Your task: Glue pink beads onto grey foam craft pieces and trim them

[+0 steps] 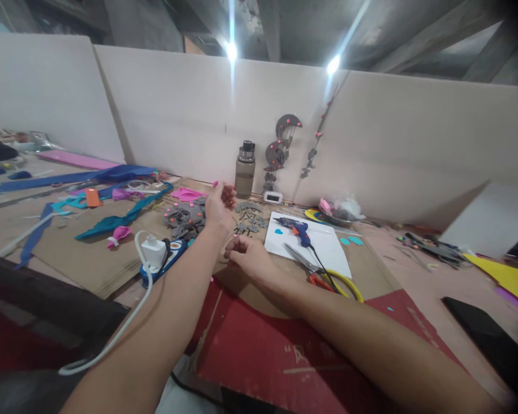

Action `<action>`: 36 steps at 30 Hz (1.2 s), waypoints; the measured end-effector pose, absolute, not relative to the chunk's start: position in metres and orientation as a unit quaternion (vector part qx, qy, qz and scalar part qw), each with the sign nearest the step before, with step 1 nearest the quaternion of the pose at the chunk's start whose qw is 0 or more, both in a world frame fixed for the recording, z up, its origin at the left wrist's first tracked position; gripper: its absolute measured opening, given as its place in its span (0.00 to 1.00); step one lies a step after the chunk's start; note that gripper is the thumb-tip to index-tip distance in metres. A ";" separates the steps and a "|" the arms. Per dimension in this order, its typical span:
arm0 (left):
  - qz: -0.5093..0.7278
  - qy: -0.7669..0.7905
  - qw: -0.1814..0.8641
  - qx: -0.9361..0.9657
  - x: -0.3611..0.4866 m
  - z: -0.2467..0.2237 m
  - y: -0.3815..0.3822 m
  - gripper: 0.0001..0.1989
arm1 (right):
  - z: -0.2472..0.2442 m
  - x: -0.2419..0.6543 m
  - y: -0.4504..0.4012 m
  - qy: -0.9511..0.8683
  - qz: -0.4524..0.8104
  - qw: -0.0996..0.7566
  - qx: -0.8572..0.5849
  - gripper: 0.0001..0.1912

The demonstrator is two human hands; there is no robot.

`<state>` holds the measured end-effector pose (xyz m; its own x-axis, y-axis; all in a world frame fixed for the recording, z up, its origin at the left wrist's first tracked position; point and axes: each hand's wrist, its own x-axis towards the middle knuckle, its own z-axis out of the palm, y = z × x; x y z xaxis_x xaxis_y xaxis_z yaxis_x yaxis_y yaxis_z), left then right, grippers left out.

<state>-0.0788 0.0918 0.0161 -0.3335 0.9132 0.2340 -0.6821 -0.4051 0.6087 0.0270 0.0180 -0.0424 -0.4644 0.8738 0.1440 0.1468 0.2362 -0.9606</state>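
Observation:
My left hand is raised over the work area, its fingers curled in. A small pink spot shows at its top, and whatever lies in the fingers is too small to make out. Lower and to the right, my right hand has its thumb and fingertips pinched together, another tiny pink spot at the tips. Beside my left hand lies a pile of grey cut pieces with pink and orange dots. Small grey cutouts lie behind my right hand. A blue glue gun rests on a white board, with scissors across its front edge.
A bottle and a small white digital display stand by the white partition, where grey moon-shaped hangings hang. Left are a power strip with a plug, a white cable and coloured scraps. A black phone-like slab lies right.

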 end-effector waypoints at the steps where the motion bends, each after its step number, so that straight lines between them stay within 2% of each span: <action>1: 0.792 0.203 0.506 0.273 -0.080 0.016 0.093 0.15 | -0.040 0.030 0.017 -0.712 0.467 0.367 -0.374 0.03; 3: 0.797 0.200 0.509 0.258 -0.084 0.017 0.095 0.14 | -0.035 0.034 0.012 -0.766 0.375 0.363 -0.375 0.04; 6: 0.810 0.195 0.497 0.243 -0.093 0.020 0.097 0.14 | -0.030 0.035 -0.001 -0.851 0.273 0.304 -0.330 0.06; 11: 0.853 0.168 0.442 0.219 -0.117 0.030 0.097 0.11 | -0.038 0.019 -0.022 -0.928 0.201 0.222 -0.222 0.09; 15: 0.873 0.176 0.409 0.199 -0.129 0.034 0.096 0.11 | -0.052 0.007 -0.029 -0.943 0.142 0.212 -0.212 0.10; 24: 0.870 0.177 0.413 0.205 -0.120 0.029 0.095 0.08 | -0.050 0.011 -0.029 -0.917 0.191 0.234 -0.262 0.06; 30: 0.855 0.178 0.446 0.194 -0.115 0.025 0.097 0.09 | -0.030 0.031 0.000 -0.871 0.213 0.302 -0.324 0.04; 36: 0.844 0.175 0.471 0.185 -0.111 0.023 0.099 0.10 | -0.033 0.043 0.044 -0.807 0.229 0.355 -0.412 0.07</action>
